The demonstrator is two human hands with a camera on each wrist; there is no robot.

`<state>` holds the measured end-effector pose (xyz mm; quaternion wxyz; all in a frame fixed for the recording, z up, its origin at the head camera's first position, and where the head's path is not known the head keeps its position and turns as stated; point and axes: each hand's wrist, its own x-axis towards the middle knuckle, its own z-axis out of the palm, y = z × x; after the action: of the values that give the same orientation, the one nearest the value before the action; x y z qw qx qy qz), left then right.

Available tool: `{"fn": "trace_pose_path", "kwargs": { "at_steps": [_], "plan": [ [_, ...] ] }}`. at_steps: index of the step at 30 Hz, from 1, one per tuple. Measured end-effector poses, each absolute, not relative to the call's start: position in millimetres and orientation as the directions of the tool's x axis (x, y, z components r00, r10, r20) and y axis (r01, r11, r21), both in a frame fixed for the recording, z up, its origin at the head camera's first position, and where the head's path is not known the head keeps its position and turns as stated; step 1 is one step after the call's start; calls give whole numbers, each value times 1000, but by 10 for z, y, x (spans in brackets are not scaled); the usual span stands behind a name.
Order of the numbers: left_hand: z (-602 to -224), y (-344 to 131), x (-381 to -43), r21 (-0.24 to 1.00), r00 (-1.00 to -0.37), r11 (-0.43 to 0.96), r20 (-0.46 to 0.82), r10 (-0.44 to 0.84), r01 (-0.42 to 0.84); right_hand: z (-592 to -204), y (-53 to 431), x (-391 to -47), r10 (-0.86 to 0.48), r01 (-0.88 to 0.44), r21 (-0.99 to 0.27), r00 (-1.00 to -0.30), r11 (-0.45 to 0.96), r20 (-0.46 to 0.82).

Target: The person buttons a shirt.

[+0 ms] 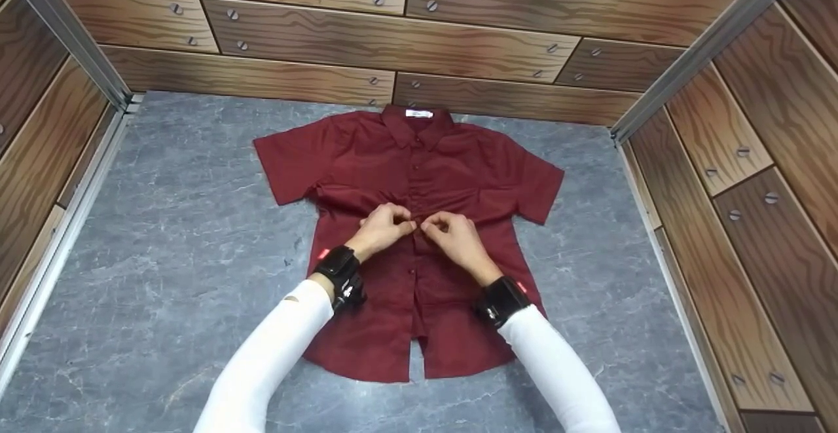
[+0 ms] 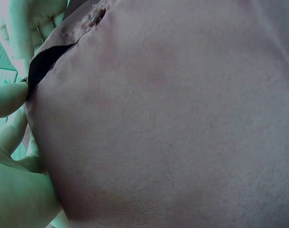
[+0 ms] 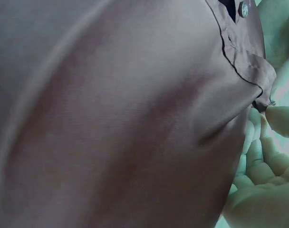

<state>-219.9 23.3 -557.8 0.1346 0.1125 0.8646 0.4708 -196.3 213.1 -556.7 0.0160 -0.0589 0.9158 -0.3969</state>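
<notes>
A dark red short-sleeved shirt [image 1: 366, 158] lies spread flat, collar toward the back wall. At mid-placket, my left hand [image 1: 383, 228] pinches one front edge between thumb and fingers. Just to its right, my right hand [image 1: 456, 240] pinches the other front edge, the fingertips of both hands nearly meeting. In the left wrist view the cloth edge [image 2: 44, 66] is lifted and gapes. A button [image 3: 243, 9] shows on the placket in the right wrist view. Another button [image 1: 412, 271] sits below the hands. Whatever lies between the fingertips is too small to make out.
The shirt rests on a grey marbled tabletop [image 1: 196, 223]. Wood-patterned panels [image 1: 314, 40] enclose the back and both sides, with metal rails [image 1: 713, 53] at the corners. Black wrist straps [image 1: 504, 300] and white sleeves [image 1: 262, 354] cover the arms. Below the hands, the front parts at the hem.
</notes>
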Motion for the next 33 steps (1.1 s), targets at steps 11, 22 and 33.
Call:
{"fn": "trace_pose_path", "kwargs": {
  "at_steps": [11, 22, 33],
  "plan": [
    [-5545, 221, -2222, 852, -924, 522, -163, 347, 46, -5555, 2111, -1988, -116, -92, -717, -993, 691, 15],
    [-5578, 225, -2227, 878, -922, 478, -152, 356, 40, -5556, 2117, -1976, -111, -85, -715, -994, 694, 11],
    [-5557, 246, -2217, 864, -945, 501, -117, 305, 55, -5576, 2052, -1900, -174, -230, -650, -973, 725, 150]
  ]
}}
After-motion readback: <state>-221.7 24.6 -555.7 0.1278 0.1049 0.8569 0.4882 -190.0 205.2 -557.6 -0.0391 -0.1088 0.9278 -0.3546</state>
